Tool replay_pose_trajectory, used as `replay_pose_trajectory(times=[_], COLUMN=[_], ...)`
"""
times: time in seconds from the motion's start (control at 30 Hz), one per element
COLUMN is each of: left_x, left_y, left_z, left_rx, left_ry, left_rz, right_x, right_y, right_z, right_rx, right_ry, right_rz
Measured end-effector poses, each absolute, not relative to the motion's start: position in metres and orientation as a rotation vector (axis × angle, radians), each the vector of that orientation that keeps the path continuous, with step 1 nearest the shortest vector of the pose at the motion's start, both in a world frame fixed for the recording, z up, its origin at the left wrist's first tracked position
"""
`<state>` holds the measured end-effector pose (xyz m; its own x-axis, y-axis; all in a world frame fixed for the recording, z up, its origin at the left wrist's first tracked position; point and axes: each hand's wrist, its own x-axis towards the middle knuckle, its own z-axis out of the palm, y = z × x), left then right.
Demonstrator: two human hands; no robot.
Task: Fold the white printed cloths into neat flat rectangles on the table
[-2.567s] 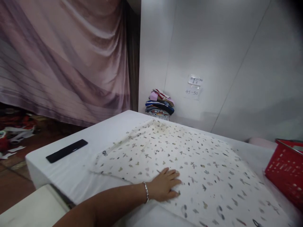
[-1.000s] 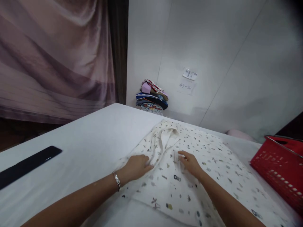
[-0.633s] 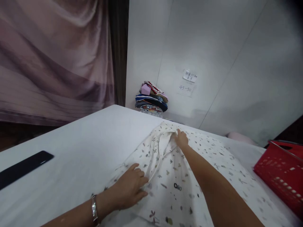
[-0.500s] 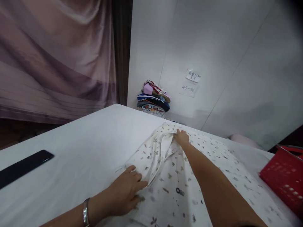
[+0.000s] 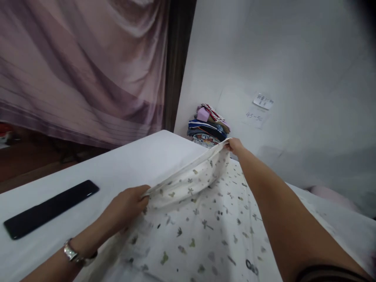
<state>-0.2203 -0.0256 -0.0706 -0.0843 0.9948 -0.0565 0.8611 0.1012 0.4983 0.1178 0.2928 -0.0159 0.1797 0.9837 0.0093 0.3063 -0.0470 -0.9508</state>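
Note:
A white cloth (image 5: 194, 223) printed with small green and grey motifs is spread over the right part of the table. Its far-left edge is raised and pulled fairly straight between my two hands. My left hand (image 5: 132, 205), with a silver bracelet at the wrist, pinches that edge at the near end. At the far end, my right hand (image 5: 234, 145) grips the same edge close to the table's back side. The exact fingertips of both hands are partly hidden by the fabric.
A black phone-like slab (image 5: 51, 209) lies on the white table (image 5: 138, 160) at left. Beyond the back edge stands a stack of folded clothes (image 5: 207, 125) against a white wall (image 5: 249, 51) with paper signs (image 5: 261, 107). A pink curtain (image 5: 88, 70) hangs at left.
Both hands have lifted the cloth's edge, which lay lower before. My left hand has gone from spread fingers to a pinch, moving up and left. The view has shifted; the red basket left the frame.

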Motion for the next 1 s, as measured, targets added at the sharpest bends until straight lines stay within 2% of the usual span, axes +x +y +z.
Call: replay_pose_trajectory(times=[0.17, 0.33, 0.47, 0.67, 0.73, 0.87, 1.0], left_x=[-0.263, -0.278, -0.285, -0.3, -0.302, -0.3, -0.295], left_y=[-0.008, -0.003, -0.008, -0.026, -0.031, -0.039, -0.05], left_z=[-0.091, -0.126, -0.126, -0.12, -0.12, -0.117, -0.117], left_rx=[1.463, 1.414, 1.411, 1.496, 1.475, 1.374, 1.403], left_ry=[2.129, 2.074, 1.971, 1.746, 1.806, 2.086, 2.264], left_rz=[0.568, 0.512, 0.522, 0.584, 0.606, 0.527, 0.365], right_x=[0.015, -0.046, -0.049, -0.026, -0.022, -0.026, -0.032], right_y=[0.334, 0.328, 0.297, 0.225, 0.193, 0.138, 0.115], right_z=[-0.023, -0.082, -0.126, -0.155, -0.166, -0.179, -0.167], right_rx=[-1.4, -1.325, -1.396, -1.403, -1.344, -1.128, -1.189], right_ry=[-1.395, -1.502, -1.597, -1.828, -1.97, -2.504, -2.627], right_rz=[1.061, 1.115, 1.081, 0.939, 0.878, 0.506, 0.392])
